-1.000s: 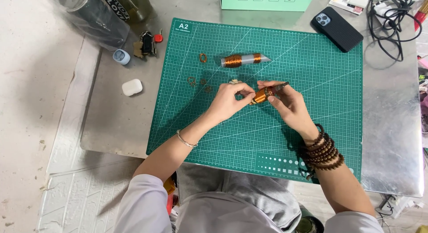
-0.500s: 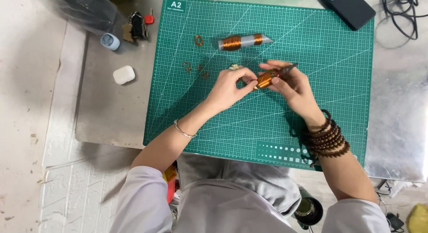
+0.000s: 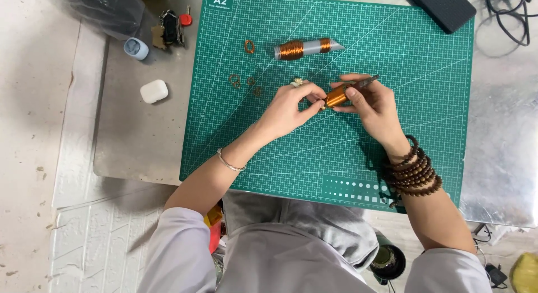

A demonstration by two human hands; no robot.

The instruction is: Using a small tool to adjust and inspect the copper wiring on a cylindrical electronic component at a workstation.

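Copper-wire coil (image 3: 336, 96) is gripped over the green cutting mat (image 3: 392, 158), pinched at its end by the left hand (image 3: 291, 109) and clasped by the right hand (image 3: 374, 105), so winding seems underway and steady tension is judged necessary next.

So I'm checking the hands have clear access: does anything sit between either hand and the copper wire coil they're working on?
Nothing visible does. The left hand and the right hand both already touch the copper-coloured wire coil above the green cutting mat. The second copper-wound grey tube and small copper wire rings lie apart, farther up the mat.
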